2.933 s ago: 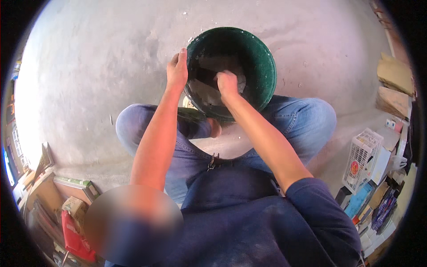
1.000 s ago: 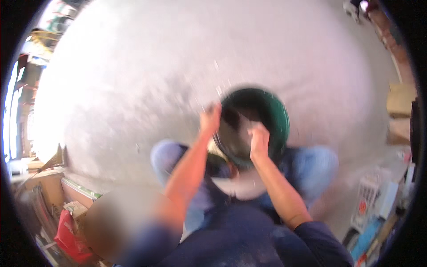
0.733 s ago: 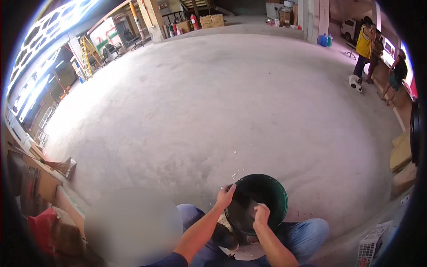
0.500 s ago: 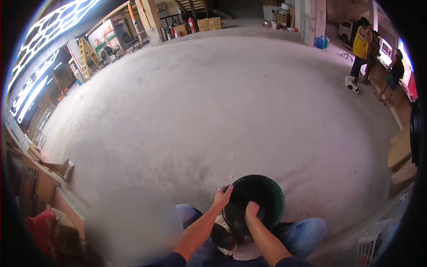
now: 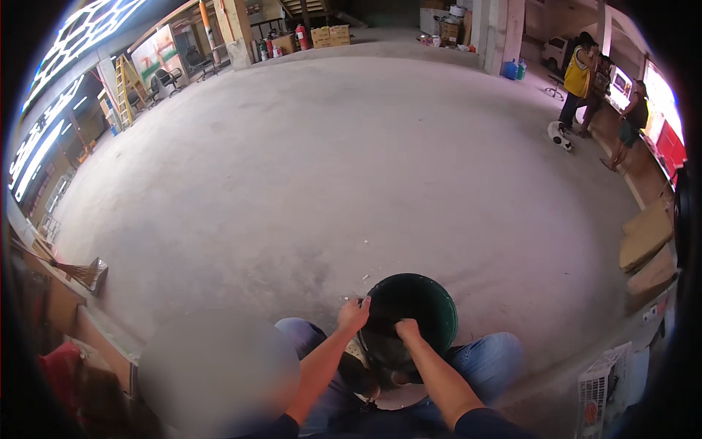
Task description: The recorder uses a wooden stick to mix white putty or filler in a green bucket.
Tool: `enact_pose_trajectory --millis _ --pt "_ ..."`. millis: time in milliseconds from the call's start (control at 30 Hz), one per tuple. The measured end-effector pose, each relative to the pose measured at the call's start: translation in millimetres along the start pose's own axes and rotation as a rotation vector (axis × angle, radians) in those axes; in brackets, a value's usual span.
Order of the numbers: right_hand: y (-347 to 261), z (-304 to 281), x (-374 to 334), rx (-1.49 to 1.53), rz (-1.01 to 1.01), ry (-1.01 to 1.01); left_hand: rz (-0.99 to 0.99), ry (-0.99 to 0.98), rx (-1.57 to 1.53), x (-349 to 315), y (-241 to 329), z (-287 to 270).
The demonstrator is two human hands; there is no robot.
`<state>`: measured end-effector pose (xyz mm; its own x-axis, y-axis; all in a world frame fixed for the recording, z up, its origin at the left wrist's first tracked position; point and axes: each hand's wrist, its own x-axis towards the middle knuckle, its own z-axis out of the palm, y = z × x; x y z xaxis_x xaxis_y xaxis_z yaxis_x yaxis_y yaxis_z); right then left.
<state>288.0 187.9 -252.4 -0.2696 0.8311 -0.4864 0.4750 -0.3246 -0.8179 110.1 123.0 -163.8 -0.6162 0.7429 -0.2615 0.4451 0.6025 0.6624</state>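
A dark green round bucket stands between my knees, tilted, with its mouth facing up. My left hand is closed round the bucket's left rim. Inside the mouth, my right hand is closed, knuckles up; what its fingers hold, if anything, is hidden. The bucket's dark inside shows no clear contents. Small white bits lie on the floor just beyond the left rim.
Bare concrete floor stretches ahead. A broom and dustpan stand at the left edge. To the right are flat brown slabs and a white plastic crate. People and a black-and-white dog are far right.
The whole view has shifted, so the room and bucket appear farther left and slightly higher. Both hands keep nearly the same places on and in the bucket.
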Motion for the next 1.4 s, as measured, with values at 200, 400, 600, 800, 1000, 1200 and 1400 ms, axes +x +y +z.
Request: enact_pose_trajectory --millis 200,400,600,800,1000,1200,1400 --pt "-44.2 -30.2 -24.3 -0.014 0.029 -0.079 -0.145 -0.442 0.077 -13.3 17.7 -48.4" --pt "-54.2 -16.1 -47.5 -0.127 -0.110 0.079 -0.191 -0.568 0.147 28.8 13.8 -28.7" --pt "-76.1 -12.1 -110.9 0.053 -0.111 0.043 0.139 -0.154 0.035 72.6 -16.0 8.4" --pt "-67.2 24.5 -109.8 0.019 -0.071 0.112 0.073 -0.346 -0.367 39.8 -10.4 -10.9" --pt "-10.5 25.2 21.8 -0.986 -0.218 0.057 0.120 -0.303 -0.447 54.4 29.2 15.1" --pt "-44.1 -0.2 -27.6 0.376 0.415 -0.014 0.028 -0.295 -0.467 38.8 7.7 -10.2" --pt "-100.1 -39.7 -115.3 0.557 0.208 0.042 0.035 -0.327 -0.456 37.7 12.0 -11.3"
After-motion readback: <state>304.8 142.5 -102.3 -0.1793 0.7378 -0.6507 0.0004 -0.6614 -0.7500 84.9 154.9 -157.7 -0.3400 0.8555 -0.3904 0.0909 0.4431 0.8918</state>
